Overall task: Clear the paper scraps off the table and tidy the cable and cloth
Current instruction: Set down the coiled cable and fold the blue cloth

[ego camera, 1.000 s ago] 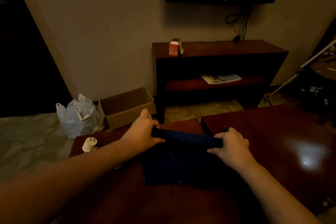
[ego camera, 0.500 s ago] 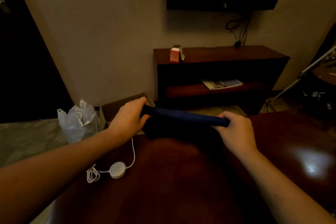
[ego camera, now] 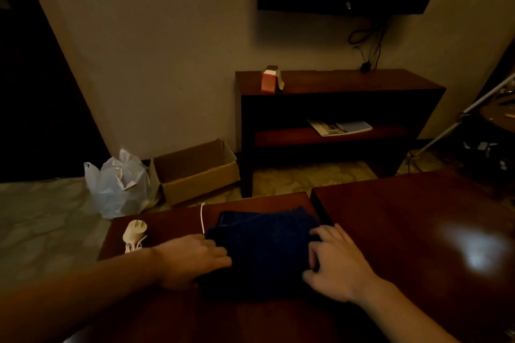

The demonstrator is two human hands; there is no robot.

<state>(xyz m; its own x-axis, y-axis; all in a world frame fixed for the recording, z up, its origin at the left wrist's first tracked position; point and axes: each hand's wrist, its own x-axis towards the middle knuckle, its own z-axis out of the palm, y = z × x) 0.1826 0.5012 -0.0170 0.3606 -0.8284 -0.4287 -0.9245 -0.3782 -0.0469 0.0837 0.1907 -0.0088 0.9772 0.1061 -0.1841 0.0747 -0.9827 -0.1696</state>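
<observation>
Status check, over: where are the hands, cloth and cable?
Left hand, right hand rest on folded blue cloth. White cable loose on table, one strand beside cloth's left edge.

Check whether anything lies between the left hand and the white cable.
Nothing visible does. The left hand rests at the cloth's left edge; the white cable lies just beyond it on bare table.

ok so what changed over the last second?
The blue cloth, lifted and held taut half a second ago, is back down, folded on the table. The left hand and right hand now rest on its side edges instead of gripping. The white cable, bag and box stayed put.
</observation>
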